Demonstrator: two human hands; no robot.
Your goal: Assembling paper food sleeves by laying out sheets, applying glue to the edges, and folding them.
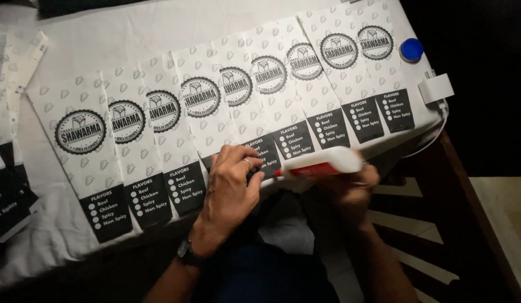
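Observation:
Several white paper bags (176, 112) with round black emblems and black bottom panels lie overlapped in a slanted row on a white-covered table (114, 33). My left hand (232, 188), with a ring and a wristwatch, presses flat on the bottom edge of a middle bag. My right hand (353, 182) grips a white glue bottle (322, 163) with a red tip, held sideways. The tip points at the bag edge beside my left fingers.
A blue bottle cap (411, 49) rests near the table's far right corner. A white charger plug (435, 88) with a cable sits at the right edge. More printed bags (8, 112) are stacked at the left. A dark chair frame (440, 224) stands below right.

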